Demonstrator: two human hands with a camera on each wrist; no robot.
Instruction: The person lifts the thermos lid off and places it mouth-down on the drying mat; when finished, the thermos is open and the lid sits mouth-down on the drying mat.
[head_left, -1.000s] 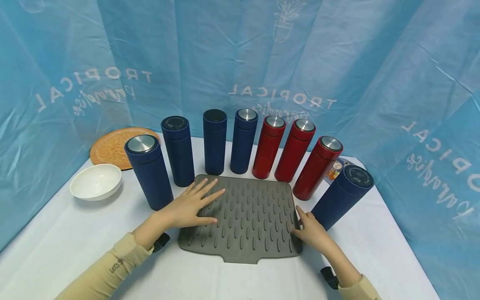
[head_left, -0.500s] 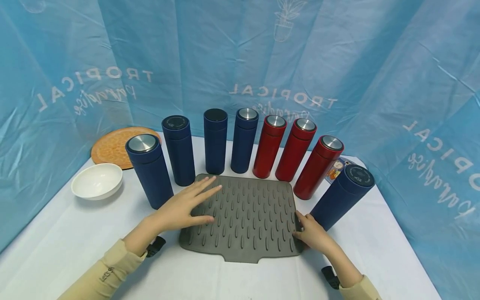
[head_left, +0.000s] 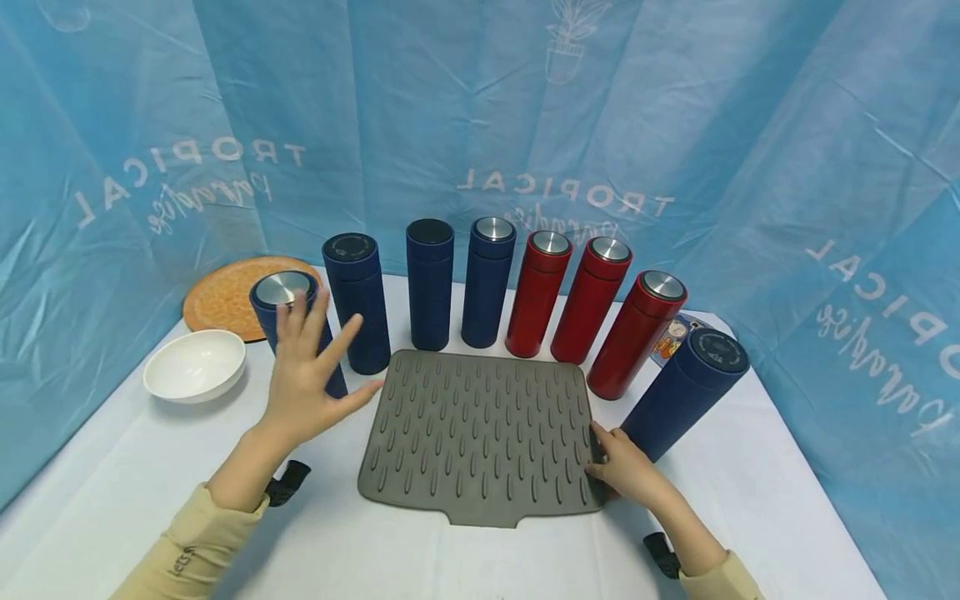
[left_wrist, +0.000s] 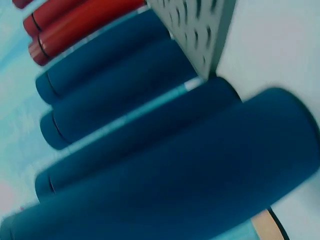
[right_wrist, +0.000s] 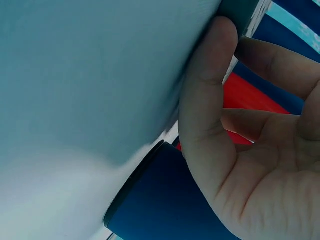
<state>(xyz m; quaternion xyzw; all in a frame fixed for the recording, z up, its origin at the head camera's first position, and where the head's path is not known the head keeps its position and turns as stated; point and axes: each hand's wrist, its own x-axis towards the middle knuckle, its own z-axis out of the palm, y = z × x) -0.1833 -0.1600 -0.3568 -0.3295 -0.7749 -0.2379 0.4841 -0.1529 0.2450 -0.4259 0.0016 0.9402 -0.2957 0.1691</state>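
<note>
We see a grey mat (head_left: 480,433) patterned with short raised dashes, navy bottles (head_left: 431,292) with silver or black tops (head_left: 494,228), and red bottles (head_left: 538,304) topped in silver. We notice a white bowl (head_left: 195,367), white counter (head_left: 337,550), beige sleeves (head_left: 191,537) and white-lettered blue curtain (head_left: 420,117).

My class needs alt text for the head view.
A person's right hand holds the right edge of a grey mat; the left hand has fingers spread beside it. Five blue flasks and three red flasks curve around the mat; a white bowl sits left.
</note>
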